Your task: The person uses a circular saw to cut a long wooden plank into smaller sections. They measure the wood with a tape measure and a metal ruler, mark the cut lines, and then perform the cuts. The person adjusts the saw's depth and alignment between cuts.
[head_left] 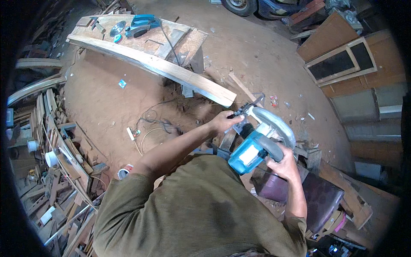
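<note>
The right hand is closed around the black handle of a teal circular saw with a silver blade guard, held in the air above a dark red padded stool. The left hand grips the saw's front end. Its long axis runs from the person toward the long pale plank beyond, front pointing that way. No cut looks begun; the plank lies whole on the far worktop.

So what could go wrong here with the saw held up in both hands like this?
The left hand sits at the front of the saw, close to the blade guard; a slip could be dangerous. The right hand holds the handle, so an accidental start seems possible. Loose cords on the floor could trip.
</note>
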The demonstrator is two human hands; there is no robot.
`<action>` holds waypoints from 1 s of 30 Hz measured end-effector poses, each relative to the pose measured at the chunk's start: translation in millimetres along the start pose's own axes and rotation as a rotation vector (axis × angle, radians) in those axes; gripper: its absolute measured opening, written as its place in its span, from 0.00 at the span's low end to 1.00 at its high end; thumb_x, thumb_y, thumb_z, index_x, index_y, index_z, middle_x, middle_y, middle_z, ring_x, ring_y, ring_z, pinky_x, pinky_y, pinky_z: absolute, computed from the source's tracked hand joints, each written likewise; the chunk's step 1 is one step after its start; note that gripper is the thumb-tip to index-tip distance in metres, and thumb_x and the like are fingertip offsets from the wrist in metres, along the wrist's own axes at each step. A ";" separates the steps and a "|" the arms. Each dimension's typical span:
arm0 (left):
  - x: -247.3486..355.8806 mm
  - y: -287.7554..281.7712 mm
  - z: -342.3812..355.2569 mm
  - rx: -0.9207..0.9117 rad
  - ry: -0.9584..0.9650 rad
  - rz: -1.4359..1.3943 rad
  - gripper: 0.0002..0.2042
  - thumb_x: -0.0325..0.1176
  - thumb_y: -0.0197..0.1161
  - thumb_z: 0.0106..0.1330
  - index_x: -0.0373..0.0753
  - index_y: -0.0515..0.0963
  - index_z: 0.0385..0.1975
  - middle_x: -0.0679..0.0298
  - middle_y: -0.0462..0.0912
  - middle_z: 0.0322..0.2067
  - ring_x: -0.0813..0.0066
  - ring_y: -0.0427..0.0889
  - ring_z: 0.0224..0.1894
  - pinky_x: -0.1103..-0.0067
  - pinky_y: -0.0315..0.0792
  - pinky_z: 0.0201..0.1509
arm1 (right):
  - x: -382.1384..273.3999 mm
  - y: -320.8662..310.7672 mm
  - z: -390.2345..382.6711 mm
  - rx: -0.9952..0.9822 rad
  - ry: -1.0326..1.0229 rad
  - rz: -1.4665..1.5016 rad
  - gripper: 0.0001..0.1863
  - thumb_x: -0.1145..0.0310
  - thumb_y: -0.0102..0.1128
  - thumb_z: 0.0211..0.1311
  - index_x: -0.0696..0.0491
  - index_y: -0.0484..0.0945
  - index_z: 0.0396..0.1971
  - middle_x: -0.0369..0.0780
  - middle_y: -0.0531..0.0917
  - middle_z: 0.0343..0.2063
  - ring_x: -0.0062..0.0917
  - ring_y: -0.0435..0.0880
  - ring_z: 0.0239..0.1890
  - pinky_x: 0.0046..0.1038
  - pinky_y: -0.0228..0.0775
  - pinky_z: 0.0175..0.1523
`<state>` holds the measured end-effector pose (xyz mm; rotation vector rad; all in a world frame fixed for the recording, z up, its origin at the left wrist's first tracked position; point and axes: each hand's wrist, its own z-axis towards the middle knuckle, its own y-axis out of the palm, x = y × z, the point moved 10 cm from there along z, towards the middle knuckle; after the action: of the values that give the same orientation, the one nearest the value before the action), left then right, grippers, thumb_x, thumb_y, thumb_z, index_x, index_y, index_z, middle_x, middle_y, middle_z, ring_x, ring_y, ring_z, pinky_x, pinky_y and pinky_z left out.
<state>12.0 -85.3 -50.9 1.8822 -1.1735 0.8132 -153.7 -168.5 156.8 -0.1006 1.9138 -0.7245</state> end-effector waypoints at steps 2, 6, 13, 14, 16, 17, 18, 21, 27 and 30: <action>-2.8 -5.4 -4.8 0.122 -0.042 -0.002 0.22 0.53 0.65 0.68 0.41 0.78 0.50 0.71 0.81 0.35 0.81 0.77 0.31 0.82 0.74 0.32 | -0.7 2.0 5.9 -0.035 0.047 -0.024 0.22 0.70 0.67 0.46 0.61 0.80 0.44 0.40 0.83 0.30 0.22 0.79 0.33 0.30 0.74 0.43; -3.7 4.3 10.1 0.213 0.010 -0.050 0.18 0.47 0.64 0.69 0.40 0.78 0.49 0.68 0.83 0.36 0.79 0.80 0.32 0.79 0.75 0.29 | 13.7 -13.7 12.0 -0.096 -0.020 -0.146 0.19 0.66 0.69 0.47 0.59 0.80 0.40 0.44 0.84 0.31 0.29 0.83 0.33 0.33 0.75 0.42; -36.8 0.2 -0.5 0.364 0.006 -0.170 0.17 0.42 0.67 0.66 0.34 0.77 0.43 0.66 0.77 0.23 0.78 0.73 0.19 0.79 0.69 0.19 | 25.6 -4.6 22.1 -0.223 -0.083 -0.184 0.22 0.63 0.69 0.47 0.58 0.81 0.42 0.46 0.85 0.32 0.31 0.84 0.35 0.35 0.74 0.44; -39.6 -1.9 -2.9 0.387 -0.003 -0.151 0.18 0.42 0.67 0.66 0.34 0.77 0.44 0.66 0.78 0.24 0.78 0.74 0.19 0.79 0.69 0.20 | 25.8 -3.7 24.7 -0.233 -0.101 -0.173 0.22 0.63 0.69 0.47 0.59 0.81 0.42 0.46 0.85 0.32 0.32 0.84 0.36 0.35 0.74 0.44; -44.8 -8.1 -9.5 0.433 -0.019 -0.113 0.18 0.43 0.68 0.65 0.34 0.76 0.45 0.66 0.78 0.25 0.79 0.75 0.21 0.80 0.70 0.21 | 26.5 -2.0 29.0 -0.254 -0.139 -0.153 0.23 0.63 0.69 0.47 0.59 0.80 0.42 0.47 0.84 0.33 0.33 0.84 0.36 0.36 0.74 0.44; -46.3 -8.7 -11.2 0.442 -0.015 -0.128 0.19 0.43 0.68 0.65 0.35 0.76 0.45 0.66 0.78 0.26 0.79 0.75 0.22 0.80 0.71 0.22 | 27.8 -0.9 31.0 -0.263 -0.147 -0.145 0.23 0.63 0.69 0.47 0.60 0.80 0.42 0.48 0.84 0.33 0.33 0.84 0.36 0.36 0.74 0.44; -44.8 -7.9 -15.5 0.455 -0.011 -0.149 0.19 0.43 0.68 0.65 0.35 0.76 0.46 0.66 0.79 0.27 0.79 0.76 0.23 0.80 0.72 0.22 | 27.2 0.2 33.5 -0.278 -0.155 -0.139 0.23 0.64 0.68 0.47 0.60 0.80 0.43 0.48 0.84 0.33 0.34 0.84 0.36 0.36 0.74 0.44; -47.7 -7.0 -19.5 0.482 -0.007 -0.202 0.19 0.43 0.67 0.65 0.34 0.76 0.46 0.65 0.80 0.29 0.79 0.77 0.26 0.80 0.74 0.24 | 22.5 2.9 37.0 -0.334 -0.166 -0.165 0.23 0.64 0.68 0.47 0.61 0.79 0.43 0.49 0.84 0.33 0.33 0.83 0.36 0.36 0.74 0.45; -55.5 -4.5 -24.2 0.494 0.010 -0.186 0.18 0.42 0.64 0.66 0.33 0.75 0.45 0.64 0.82 0.30 0.79 0.79 0.26 0.80 0.75 0.25 | 15.0 5.8 32.6 -0.381 -0.096 -0.192 0.24 0.63 0.68 0.47 0.61 0.78 0.44 0.48 0.84 0.33 0.35 0.84 0.37 0.36 0.74 0.46; -59.7 -2.4 -21.1 0.481 0.024 -0.196 0.17 0.42 0.64 0.66 0.33 0.75 0.44 0.63 0.82 0.29 0.78 0.79 0.24 0.79 0.75 0.24 | 12.7 6.5 30.8 -0.378 -0.104 -0.219 0.24 0.62 0.68 0.47 0.61 0.78 0.43 0.49 0.84 0.34 0.36 0.85 0.39 0.37 0.74 0.47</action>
<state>-10.7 -40.6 -89.6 2.3220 -0.8050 1.0711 -131.5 -181.6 134.7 -0.5800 1.9369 -0.4808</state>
